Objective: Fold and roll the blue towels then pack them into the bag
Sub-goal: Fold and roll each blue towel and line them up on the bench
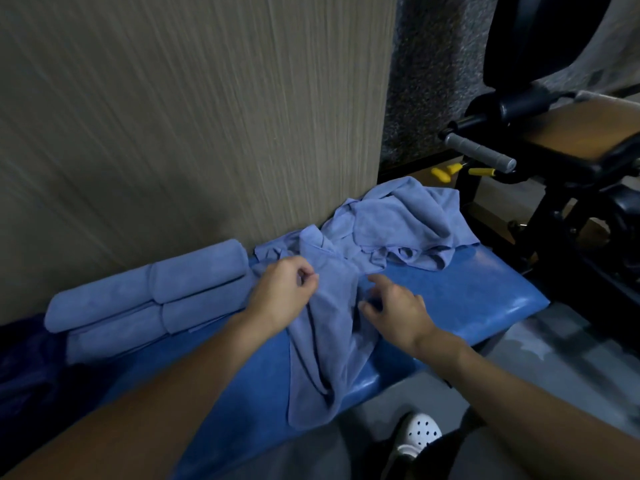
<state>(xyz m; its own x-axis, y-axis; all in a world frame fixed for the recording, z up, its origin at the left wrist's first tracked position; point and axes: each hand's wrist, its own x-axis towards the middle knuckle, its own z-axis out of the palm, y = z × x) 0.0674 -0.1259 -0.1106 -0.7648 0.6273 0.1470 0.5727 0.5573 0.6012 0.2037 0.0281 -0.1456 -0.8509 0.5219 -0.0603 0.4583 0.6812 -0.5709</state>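
A loose blue towel (329,341) lies crumpled across the blue padded bench (467,296) and hangs over its front edge. My left hand (284,292) pinches a fold of this towel near its top. My right hand (394,306) rests on the towel's right edge, fingers curled and apart. Behind it a heap of unfolded blue towels (405,223) sits at the bench's far end. Several rolled blue towels (149,296) lie side by side at the left against the wall. A dark blue bag (24,368) shows at the left edge.
A wood-grain wall panel (190,116) rises right behind the bench. A black exercise machine (554,150) with a grey handle and yellow pins stands at the right. Grey floor and a white perforated shoe (419,434) lie below the bench's front edge.
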